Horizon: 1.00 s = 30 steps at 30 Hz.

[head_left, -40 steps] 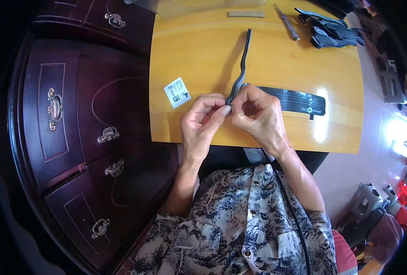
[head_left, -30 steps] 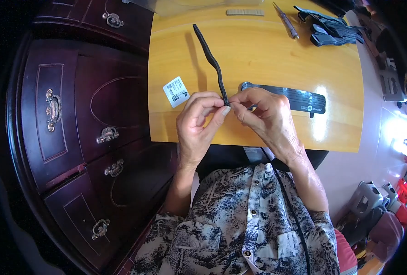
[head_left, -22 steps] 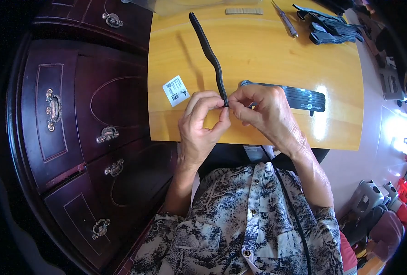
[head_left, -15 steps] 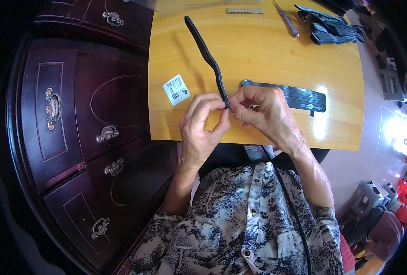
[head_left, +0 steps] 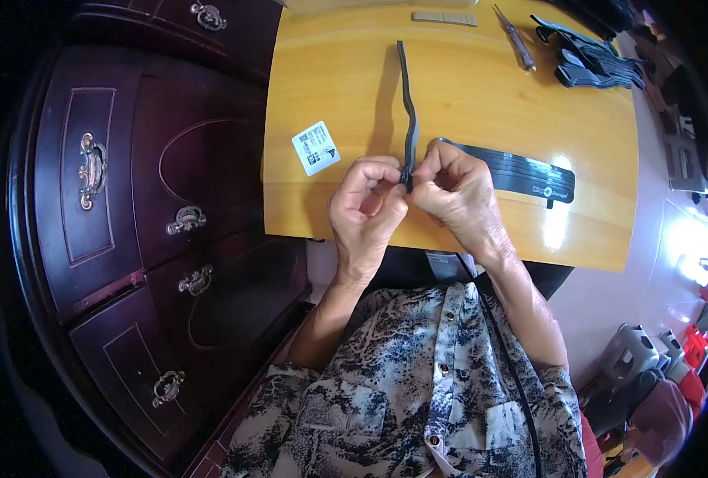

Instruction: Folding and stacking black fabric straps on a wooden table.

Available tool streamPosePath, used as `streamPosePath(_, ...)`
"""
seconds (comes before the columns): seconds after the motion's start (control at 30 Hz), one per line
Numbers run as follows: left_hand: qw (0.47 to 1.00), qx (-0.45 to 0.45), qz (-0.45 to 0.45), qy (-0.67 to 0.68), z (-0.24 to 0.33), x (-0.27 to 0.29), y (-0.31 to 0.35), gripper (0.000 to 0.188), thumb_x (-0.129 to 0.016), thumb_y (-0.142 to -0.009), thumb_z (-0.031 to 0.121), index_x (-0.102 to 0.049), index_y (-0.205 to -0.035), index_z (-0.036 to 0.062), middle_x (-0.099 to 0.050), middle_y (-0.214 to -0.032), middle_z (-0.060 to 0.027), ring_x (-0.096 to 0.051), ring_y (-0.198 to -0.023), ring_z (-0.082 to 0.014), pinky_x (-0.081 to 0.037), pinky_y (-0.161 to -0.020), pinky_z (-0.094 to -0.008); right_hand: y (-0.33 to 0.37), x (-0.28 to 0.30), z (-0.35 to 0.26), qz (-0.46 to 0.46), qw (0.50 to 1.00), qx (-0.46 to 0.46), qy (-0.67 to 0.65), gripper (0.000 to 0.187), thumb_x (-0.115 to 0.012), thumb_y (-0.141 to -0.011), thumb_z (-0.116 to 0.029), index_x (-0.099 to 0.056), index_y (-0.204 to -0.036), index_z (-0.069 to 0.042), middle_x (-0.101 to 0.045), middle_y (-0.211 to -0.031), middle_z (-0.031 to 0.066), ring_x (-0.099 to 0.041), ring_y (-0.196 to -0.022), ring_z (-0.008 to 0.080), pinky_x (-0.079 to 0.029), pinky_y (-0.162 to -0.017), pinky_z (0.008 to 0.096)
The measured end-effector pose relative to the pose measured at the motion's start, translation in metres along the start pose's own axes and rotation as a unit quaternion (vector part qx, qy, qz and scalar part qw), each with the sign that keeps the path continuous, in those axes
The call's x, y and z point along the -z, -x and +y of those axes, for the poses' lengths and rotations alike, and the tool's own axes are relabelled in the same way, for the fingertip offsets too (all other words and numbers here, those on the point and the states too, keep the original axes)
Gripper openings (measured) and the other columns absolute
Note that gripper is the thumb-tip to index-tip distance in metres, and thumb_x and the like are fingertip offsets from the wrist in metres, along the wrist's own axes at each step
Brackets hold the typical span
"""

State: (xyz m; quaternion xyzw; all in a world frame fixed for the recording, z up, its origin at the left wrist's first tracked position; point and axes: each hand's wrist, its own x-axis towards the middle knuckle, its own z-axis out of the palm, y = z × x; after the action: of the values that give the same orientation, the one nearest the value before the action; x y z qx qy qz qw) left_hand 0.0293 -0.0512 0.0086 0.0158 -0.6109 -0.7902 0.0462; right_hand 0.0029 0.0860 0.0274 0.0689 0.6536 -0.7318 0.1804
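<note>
**Strip pinched at one end, the rest free**

Left hand (head_left: pixel 367 205) and right hand (head_left: pixel 459 193) press together, both pinching the near end of a dark strip (head_left: pixel 407 111) that stretches away over the yellow table (head_left: pixel 481 95). A loose pinch could let the end slip free. No container shows; a white card (head_left: pixel 316 147) lies just beside.

Both forearms are reaching forward; the left hand (head_left: pixel 366 209) and right hand (head_left: pixel 455 191) are meeting fingertip to fingertip, pinching closed.
</note>
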Motion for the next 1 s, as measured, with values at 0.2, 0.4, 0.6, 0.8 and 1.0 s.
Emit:
streamPosePath(0.2, 0.988, 0.103, -0.002, 0.115, -0.002, 0.007, 0.004, 0.011, -0.058, -0.084, -0.001, -0.056, -0.094, -0.0006, -0.055, -0.100, -0.0042, -0.053, -0.091, -0.0092, -0.043, -0.081, -0.0233, 0.000, 0.000, 0.002, -0.011, 1.000, -0.002, -0.003, 0.016, -0.068, -0.074, -0.004, -0.053, -0.069, -0.002, -0.052, -0.065, -0.0037, -0.045, -0.062, 0.0017, -0.040, -0.054, 0.0196)
streamPosePath(0.4, 0.994, 0.085, -0.012, 0.073, 0.003, 0.011, 0.006, 0.013, -0.063, -0.086, 0.002, -0.057, -0.097, -0.0009, -0.055, -0.100, -0.0042, -0.055, -0.091, -0.0101, -0.043, -0.084, -0.0232, 0.010, -0.005, -0.007, -0.001, 0.990, 0.087, 0.109, 0.017, -0.070, -0.074, -0.004, -0.054, -0.072, -0.001, -0.057, -0.064, 0.0021, -0.051, -0.059, 0.0049, -0.045, -0.055, 0.0230)
streamPosePath(0.6, 0.991, 0.074, 0.028, 0.103, -0.006, 0.014, 0.009, 0.014, -0.063, -0.086, -0.001, -0.057, -0.098, -0.0013, -0.055, -0.102, -0.0053, -0.054, -0.090, -0.0102, -0.043, -0.082, -0.0227, 0.012, -0.009, -0.001, -0.008, 0.990, 0.099, 0.104, 0.011, -0.067, -0.080, -0.006, -0.059, -0.078, 0.001, -0.062, -0.070, 0.0051, -0.056, -0.061, 0.0068, -0.048, -0.055, 0.0242)
streamPosePath(0.8, 1.000, -0.006, 0.016, -0.016, -0.011, 0.020, 0.009, 0.011, -0.063, -0.086, -0.002, -0.059, -0.097, -0.0002, -0.056, -0.104, -0.0063, -0.054, -0.088, -0.0100, -0.044, -0.078, -0.0230, 0.011, -0.003, -0.003, -0.031, 0.999, 0.037, 0.002, 0.017, -0.064, -0.088, -0.011, -0.064, -0.089, 0.006, -0.064, -0.073, 0.0053, -0.058, -0.062, 0.0077, -0.050, -0.055, 0.0213)
streamPosePath(1.0, 0.980, -0.093, -0.005, -0.176, -0.003, 0.019, 0.003, 0.010, -0.066, -0.083, -0.002, -0.062, -0.092, 0.0002, -0.059, -0.100, -0.0096, -0.057, -0.085, -0.0131, -0.047, -0.071, -0.0254, 0.011, 0.001, -0.013, -0.043, 0.998, -0.012, 0.033, 0.018, -0.063, -0.089, -0.012, -0.064, -0.089, 0.006, -0.064, -0.074, 0.0046, -0.058, -0.060, 0.0067, -0.049, -0.055, 0.0206)
